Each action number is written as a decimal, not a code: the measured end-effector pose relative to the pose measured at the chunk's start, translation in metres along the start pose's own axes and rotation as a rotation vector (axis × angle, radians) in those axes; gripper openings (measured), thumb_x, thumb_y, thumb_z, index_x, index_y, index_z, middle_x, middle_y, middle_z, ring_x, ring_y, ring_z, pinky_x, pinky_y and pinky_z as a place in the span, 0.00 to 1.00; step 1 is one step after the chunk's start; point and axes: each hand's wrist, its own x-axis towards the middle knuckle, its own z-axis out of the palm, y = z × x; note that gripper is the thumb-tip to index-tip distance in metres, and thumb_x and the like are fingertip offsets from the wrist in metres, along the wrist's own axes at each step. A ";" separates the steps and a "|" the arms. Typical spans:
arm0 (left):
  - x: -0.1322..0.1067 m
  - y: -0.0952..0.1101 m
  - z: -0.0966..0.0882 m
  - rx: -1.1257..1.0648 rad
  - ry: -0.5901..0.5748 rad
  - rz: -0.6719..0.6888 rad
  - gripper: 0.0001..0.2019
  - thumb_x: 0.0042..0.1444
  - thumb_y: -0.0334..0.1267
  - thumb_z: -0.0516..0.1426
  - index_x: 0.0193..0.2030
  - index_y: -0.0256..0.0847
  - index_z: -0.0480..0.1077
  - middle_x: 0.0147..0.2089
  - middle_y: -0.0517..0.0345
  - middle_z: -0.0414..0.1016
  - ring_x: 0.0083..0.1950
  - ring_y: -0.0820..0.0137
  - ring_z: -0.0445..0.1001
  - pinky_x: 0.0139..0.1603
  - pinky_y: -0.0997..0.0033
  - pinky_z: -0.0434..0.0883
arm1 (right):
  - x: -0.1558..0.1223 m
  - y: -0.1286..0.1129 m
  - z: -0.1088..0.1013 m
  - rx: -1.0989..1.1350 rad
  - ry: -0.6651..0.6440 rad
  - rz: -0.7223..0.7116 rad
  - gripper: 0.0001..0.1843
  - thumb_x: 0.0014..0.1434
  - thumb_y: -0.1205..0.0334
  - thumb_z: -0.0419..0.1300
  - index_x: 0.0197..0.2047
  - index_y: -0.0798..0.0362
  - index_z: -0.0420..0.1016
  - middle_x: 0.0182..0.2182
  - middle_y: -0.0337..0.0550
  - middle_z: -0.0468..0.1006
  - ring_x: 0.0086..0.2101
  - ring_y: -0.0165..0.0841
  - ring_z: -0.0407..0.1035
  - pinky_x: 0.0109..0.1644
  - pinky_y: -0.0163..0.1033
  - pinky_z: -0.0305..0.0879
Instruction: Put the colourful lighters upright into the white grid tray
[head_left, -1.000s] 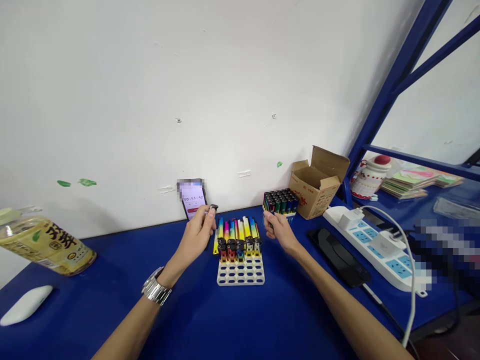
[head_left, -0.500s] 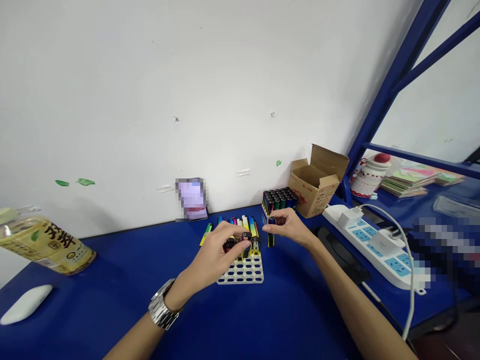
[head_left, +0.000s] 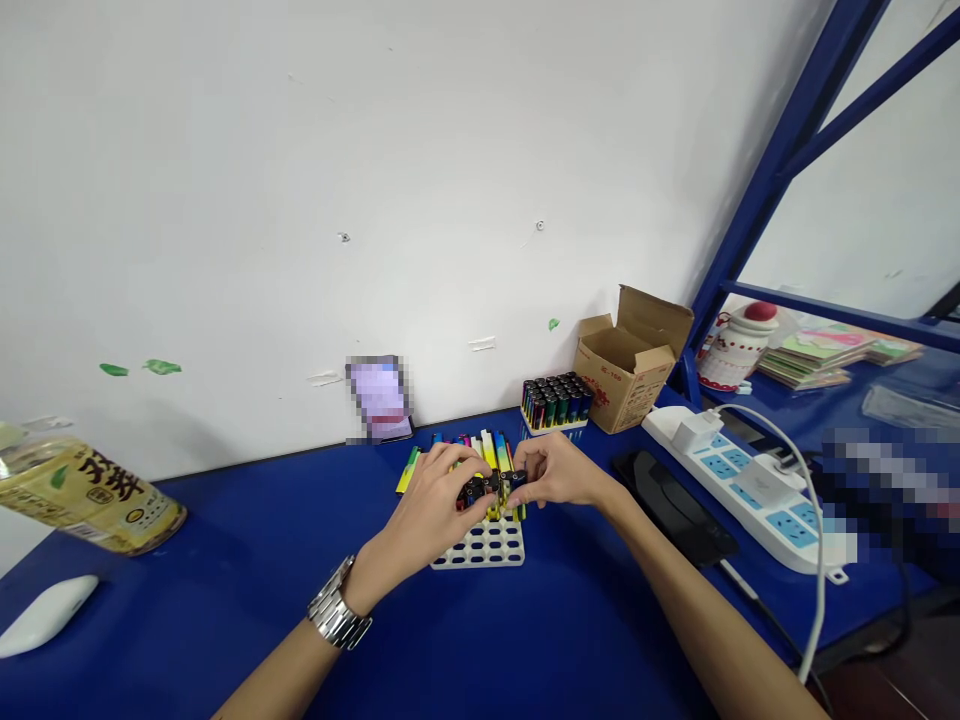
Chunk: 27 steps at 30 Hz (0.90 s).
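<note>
While the left hand (head_left: 431, 505) was up by the phone (head_left: 380, 398) a second ago pinching a small dark cap, it's now down over the white tray (head_left: 480, 543), fingers curled on the tops of the lighters (head_left: 491, 462) standing in the back rows. Can't really tell what it's gripping, too small and bunched up.

Right hand (head_left: 555, 470) has come in too. It was off beside the tray, then holding a dark lighter upright half a second back, and now it's pressed up against the left one, fingertips pinched on a lighter at the tray's right edge.

One yellow-green lighter (head_left: 409, 468) lies flat on the blue table (head_left: 187, 600) left of the tray; that wasn't there a second ago.

Second batch of lighters (head_left: 556, 400) sits by the cardboard box (head_left: 628, 360), same as before.
</note>
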 end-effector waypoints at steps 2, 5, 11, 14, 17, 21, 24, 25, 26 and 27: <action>0.000 0.000 -0.001 -0.007 -0.018 0.015 0.08 0.58 0.41 0.56 0.42 0.42 0.71 0.44 0.53 0.72 0.46 0.63 0.66 0.48 0.57 0.65 | -0.002 -0.005 0.000 -0.018 -0.001 0.010 0.25 0.38 0.48 0.72 0.25 0.53 0.62 0.12 0.34 0.69 0.16 0.33 0.70 0.17 0.30 0.57; 0.000 0.000 -0.001 -0.029 -0.028 0.041 0.07 0.59 0.41 0.56 0.41 0.42 0.71 0.43 0.54 0.72 0.46 0.64 0.66 0.51 0.56 0.64 | -0.003 -0.009 0.002 -0.032 -0.005 0.013 0.25 0.39 0.48 0.71 0.25 0.52 0.61 0.13 0.35 0.70 0.18 0.35 0.71 0.18 0.31 0.58; 0.000 0.001 0.000 -0.052 0.016 0.079 0.09 0.61 0.42 0.54 0.40 0.42 0.74 0.41 0.53 0.74 0.44 0.65 0.67 0.50 0.57 0.65 | -0.003 -0.006 0.002 -0.126 -0.047 0.045 0.19 0.44 0.59 0.68 0.25 0.51 0.58 0.14 0.32 0.71 0.18 0.32 0.71 0.19 0.29 0.57; -0.001 0.002 0.001 -0.035 -0.012 0.091 0.09 0.61 0.42 0.54 0.39 0.44 0.75 0.42 0.54 0.74 0.45 0.65 0.67 0.49 0.57 0.65 | -0.003 -0.007 0.001 -0.120 -0.069 0.074 0.21 0.42 0.58 0.69 0.26 0.51 0.58 0.14 0.32 0.71 0.18 0.32 0.71 0.19 0.29 0.57; 0.000 0.002 -0.001 -0.017 0.000 0.065 0.10 0.60 0.43 0.55 0.41 0.44 0.75 0.44 0.53 0.73 0.46 0.64 0.67 0.50 0.58 0.64 | -0.004 -0.010 0.001 -0.063 -0.103 0.074 0.26 0.37 0.51 0.72 0.27 0.51 0.59 0.14 0.33 0.72 0.19 0.34 0.72 0.19 0.29 0.57; 0.005 -0.006 -0.013 -0.005 0.030 -0.078 0.14 0.63 0.44 0.48 0.41 0.42 0.73 0.44 0.53 0.74 0.46 0.64 0.69 0.48 0.62 0.66 | 0.001 -0.004 0.003 0.057 0.041 -0.010 0.21 0.56 0.41 0.57 0.31 0.52 0.61 0.17 0.36 0.72 0.19 0.31 0.71 0.21 0.31 0.59; 0.007 -0.022 -0.022 0.089 -0.017 -0.272 0.16 0.63 0.43 0.45 0.39 0.41 0.72 0.41 0.52 0.75 0.45 0.63 0.71 0.45 0.64 0.66 | 0.009 0.011 0.006 -0.031 0.277 -0.070 0.20 0.66 0.47 0.41 0.33 0.52 0.62 0.20 0.37 0.71 0.20 0.29 0.68 0.25 0.33 0.61; 0.007 -0.029 -0.024 0.151 -0.055 -0.348 0.15 0.62 0.42 0.45 0.39 0.40 0.71 0.40 0.51 0.75 0.44 0.61 0.71 0.43 0.64 0.66 | 0.011 0.016 0.007 -0.145 0.328 -0.085 0.18 0.67 0.51 0.42 0.35 0.53 0.64 0.21 0.37 0.70 0.22 0.30 0.67 0.29 0.34 0.61; 0.007 -0.036 -0.025 0.221 -0.103 -0.427 0.15 0.62 0.41 0.45 0.39 0.39 0.70 0.40 0.49 0.74 0.44 0.60 0.72 0.42 0.63 0.66 | 0.014 0.021 0.008 -0.267 0.344 -0.104 0.16 0.67 0.55 0.43 0.38 0.53 0.67 0.23 0.38 0.70 0.26 0.31 0.68 0.33 0.36 0.62; 0.005 -0.043 -0.026 0.289 -0.159 -0.503 0.14 0.61 0.40 0.44 0.40 0.38 0.69 0.39 0.47 0.74 0.43 0.58 0.72 0.40 0.63 0.65 | 0.015 0.025 0.010 -0.381 0.336 -0.118 0.14 0.67 0.57 0.44 0.42 0.52 0.68 0.27 0.40 0.71 0.30 0.33 0.68 0.37 0.37 0.62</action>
